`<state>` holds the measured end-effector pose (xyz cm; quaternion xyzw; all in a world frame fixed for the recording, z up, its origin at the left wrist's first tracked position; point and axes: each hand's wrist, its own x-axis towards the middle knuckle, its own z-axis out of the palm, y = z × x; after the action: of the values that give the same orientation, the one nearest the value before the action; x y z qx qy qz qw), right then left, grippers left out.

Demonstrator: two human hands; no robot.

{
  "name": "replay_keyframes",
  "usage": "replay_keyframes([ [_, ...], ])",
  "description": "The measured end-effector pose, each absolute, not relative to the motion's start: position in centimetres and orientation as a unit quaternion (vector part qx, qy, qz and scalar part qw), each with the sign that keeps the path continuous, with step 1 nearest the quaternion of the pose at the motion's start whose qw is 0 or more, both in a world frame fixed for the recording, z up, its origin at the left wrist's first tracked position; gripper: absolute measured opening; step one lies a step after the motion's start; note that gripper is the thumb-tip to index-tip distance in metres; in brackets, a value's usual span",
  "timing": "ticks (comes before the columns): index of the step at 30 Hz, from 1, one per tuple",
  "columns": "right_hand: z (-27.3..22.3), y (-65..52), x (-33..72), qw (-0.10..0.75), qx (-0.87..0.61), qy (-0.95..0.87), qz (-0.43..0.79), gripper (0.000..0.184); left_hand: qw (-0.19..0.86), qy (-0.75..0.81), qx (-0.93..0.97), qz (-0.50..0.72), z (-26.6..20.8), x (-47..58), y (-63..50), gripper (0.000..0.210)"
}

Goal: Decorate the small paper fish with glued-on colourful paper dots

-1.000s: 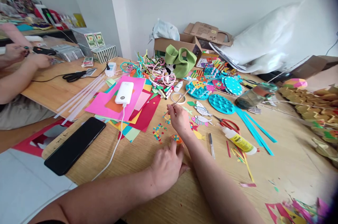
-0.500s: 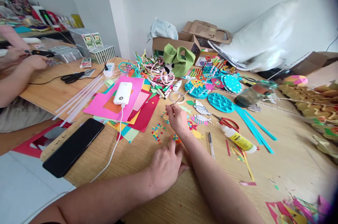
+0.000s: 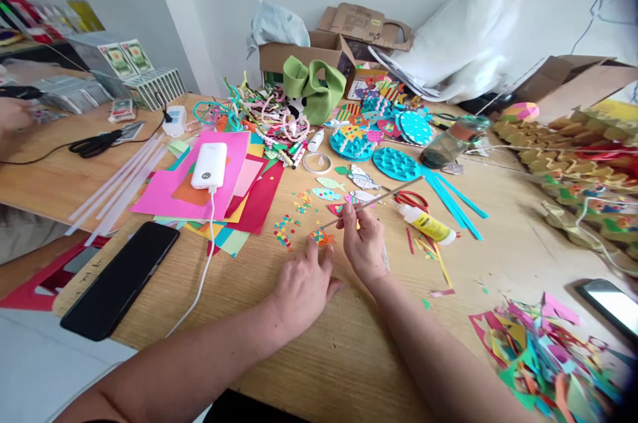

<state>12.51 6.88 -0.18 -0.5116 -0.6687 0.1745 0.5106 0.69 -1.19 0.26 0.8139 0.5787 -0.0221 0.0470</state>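
Note:
A thin wooden stick (image 3: 399,190) is pinched in my right hand (image 3: 365,243), slanting down to the left. Its lower tip meets the small orange paper fish (image 3: 323,237), which carries coloured dots. My left hand (image 3: 302,286) lies low on the table with fingers stretched out, its fingertips pressing the fish's lower edge. Small round paper dots (image 3: 284,231) are scattered just left of the fish. Beyond my hands lie more paper fish, including a light blue one (image 3: 325,194) and a pale green one (image 3: 331,182). A pen is mostly hidden behind my right hand.
To the right are a glue bottle (image 3: 428,223), red-handled scissors (image 3: 413,199) and paper scraps (image 3: 543,350). Coloured paper sheets (image 3: 149,197) bear a white power bank (image 3: 209,165); a black phone (image 3: 122,280) lies nearby. Another person's hand (image 3: 14,114) shows at the far left.
My right hand has drawn back to the right and turned the stick, bringing its tip from the loose dots onto the orange fish. My left hand stays at the fish. The view has shifted right.

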Motion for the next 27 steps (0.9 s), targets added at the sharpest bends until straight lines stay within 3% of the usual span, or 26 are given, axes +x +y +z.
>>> replay_keyframes([
  [16, -2.3, 6.2, 13.4, 0.504, -0.448, -0.730, 0.109, 0.036, 0.061, 0.581, 0.810, -0.045, 0.8, 0.8, -1.3, 0.057],
  [27, -2.3, 5.9, 13.3, 0.469, -0.463, -0.736, 0.156, 0.038, 0.069, 0.582, 0.809, -0.048, 1.0, 0.8, -1.3, 0.057],
])
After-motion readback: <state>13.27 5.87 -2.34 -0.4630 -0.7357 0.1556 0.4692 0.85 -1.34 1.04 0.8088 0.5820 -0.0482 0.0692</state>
